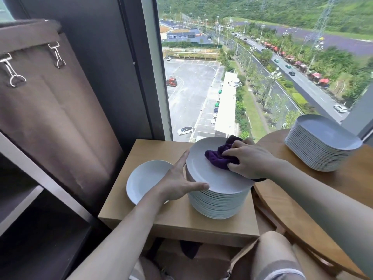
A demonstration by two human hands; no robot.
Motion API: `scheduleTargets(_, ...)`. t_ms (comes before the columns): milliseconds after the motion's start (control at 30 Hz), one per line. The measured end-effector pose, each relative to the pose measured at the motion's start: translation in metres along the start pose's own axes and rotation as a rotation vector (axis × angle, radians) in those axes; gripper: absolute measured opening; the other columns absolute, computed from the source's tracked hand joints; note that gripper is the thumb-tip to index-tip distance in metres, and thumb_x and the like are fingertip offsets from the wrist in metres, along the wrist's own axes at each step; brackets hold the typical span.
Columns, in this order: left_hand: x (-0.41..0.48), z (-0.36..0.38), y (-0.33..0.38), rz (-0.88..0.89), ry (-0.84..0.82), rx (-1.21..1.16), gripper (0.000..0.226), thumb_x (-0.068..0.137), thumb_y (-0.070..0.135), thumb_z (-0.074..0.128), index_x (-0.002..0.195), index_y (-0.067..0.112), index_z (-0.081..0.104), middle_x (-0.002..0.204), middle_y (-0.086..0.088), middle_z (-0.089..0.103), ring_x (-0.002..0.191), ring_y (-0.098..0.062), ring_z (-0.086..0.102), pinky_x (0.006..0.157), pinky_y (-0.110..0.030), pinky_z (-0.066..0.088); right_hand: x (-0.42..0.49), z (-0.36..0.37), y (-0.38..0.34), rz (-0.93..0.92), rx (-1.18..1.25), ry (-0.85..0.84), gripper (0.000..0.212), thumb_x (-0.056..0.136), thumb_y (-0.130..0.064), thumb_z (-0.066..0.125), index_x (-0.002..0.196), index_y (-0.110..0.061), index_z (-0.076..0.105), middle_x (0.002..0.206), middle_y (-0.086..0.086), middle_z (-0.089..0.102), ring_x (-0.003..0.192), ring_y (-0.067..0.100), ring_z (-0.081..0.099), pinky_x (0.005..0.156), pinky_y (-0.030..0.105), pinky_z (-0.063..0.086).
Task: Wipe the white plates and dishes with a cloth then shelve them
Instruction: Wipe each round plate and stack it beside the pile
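Fingers (pixel 232 151) of the right hand (pixel 252 161) are curled round a bunched purple cloth (pixel 217 158), pressing it on the top plate (pixel 210 174) of a tall stack of round white plates (pixel 218 207). The left hand (pixel 177 181) is released, its straight fingers against the stack's left edge. The stack and a single white dish (pixel 145 178) just beside it sit on the small wooden worktop (pixel 157 217). A stack of oblong dishes (pixel 321 150) stands well apart on the right.

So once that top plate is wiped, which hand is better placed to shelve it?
Probably the left hand: it rests open on the rim of the top plate, on the side nearer the shelf, and holds nothing. The right hand grips the purple cloth.
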State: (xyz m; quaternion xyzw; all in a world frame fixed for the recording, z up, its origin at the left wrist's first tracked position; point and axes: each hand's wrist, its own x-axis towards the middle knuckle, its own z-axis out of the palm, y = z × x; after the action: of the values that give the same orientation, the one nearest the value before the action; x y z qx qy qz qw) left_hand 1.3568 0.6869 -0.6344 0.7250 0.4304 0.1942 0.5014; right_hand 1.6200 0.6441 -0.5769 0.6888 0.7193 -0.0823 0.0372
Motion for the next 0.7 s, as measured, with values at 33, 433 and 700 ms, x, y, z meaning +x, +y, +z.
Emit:
scheduleTargets(33, 0.0, 0.0, 0.0, 0.002, -0.001, -0.004, 0.13, 0.066, 0.045, 0.098, 0.163, 0.048, 0.012, 0.152, 0.026, 0.041, 0.138, 0.002, 0.038, 0.109, -0.019, 0.031, 0.007, 0.001, -0.004, 0.007, -0.016, 0.024, 0.049, 0.099, -0.055, 0.042, 0.148, -0.048, 0.044, 0.14, -0.008, 0.046, 0.129, 0.023, 0.033, 0.1, 0.043, 0.038)
scheduleTargets(433, -0.003, 0.001, -0.006, 0.028, -0.001, -0.036, 0.12, 0.065, 0.041, 0.099, 0.155, 0.058, 0.021, 0.15, 0.037, 0.044, 0.138, 0.013, 0.041, 0.113, -0.022, 0.038, 0.017, 0.003, -0.075, -0.151, 0.228, -0.037, 0.045, 0.095, -0.041, 0.053, 0.141, -0.038, 0.055, 0.133, -0.007, 0.051, 0.117, 0.023, 0.04, 0.1, 0.044, 0.042)
scheduleTargets(700, -0.004, 0.001, -0.002, 0.021, 0.025, 0.019, 0.138, 0.053, 0.058, 0.098, 0.162, 0.049, 0.013, 0.161, 0.026, 0.035, 0.146, -0.001, 0.034, 0.123, -0.038, 0.034, -0.028, -0.016, -0.035, -0.177, 0.069, -0.286, 0.036, 0.096, -0.039, 0.049, 0.127, -0.037, 0.066, 0.125, -0.005, 0.057, 0.119, 0.02, 0.046, 0.101, 0.046, 0.044)
